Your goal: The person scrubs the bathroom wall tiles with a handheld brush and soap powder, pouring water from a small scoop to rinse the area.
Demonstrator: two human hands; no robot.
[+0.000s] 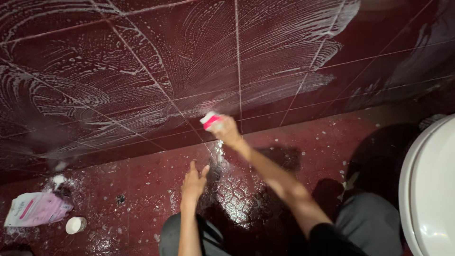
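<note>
My right hand [225,131] is closed around a pink and white scrubbing brush [209,119], pressed against the bottom row of dark red wall tiles [142,71], close to a grout line. White soap swirls cover most of that wall. My left hand [193,182] rests flat on the wet red floor [142,180] below, fingers spread, holding nothing. A trail of foam [219,154] runs down from the brush onto the floor between my two hands. My knees in grey trousers [367,220] show at the bottom.
A pink and white pouch [35,208] lies on the floor at the lower left, with a small white cap [75,225] beside it and foam around it. A white toilet [429,189] fills the right edge.
</note>
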